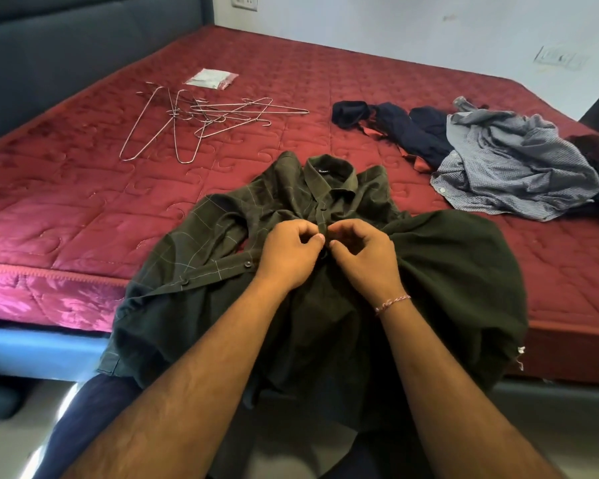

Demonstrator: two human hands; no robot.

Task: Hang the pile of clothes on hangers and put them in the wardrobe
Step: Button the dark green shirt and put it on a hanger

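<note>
Fingers (317,239) of both hands pinch the button strip of the green shirt (222,229) at the frame's centre, the left hand (286,257) beside the right hand (363,257); hangers (201,115) lie unused at upper left; more clothes (505,160) wait at right; hardly begun, I'd say.

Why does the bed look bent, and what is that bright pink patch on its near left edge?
Head view: the wide lens bows straight lines, so the bed seems curved and the forearms look stretched. The pink patch is glare where light strikes the shiny mattress side. The far hangers and wall look soft, the green shirt sharper. Both hands, left and right, pinch its button strip.
</note>
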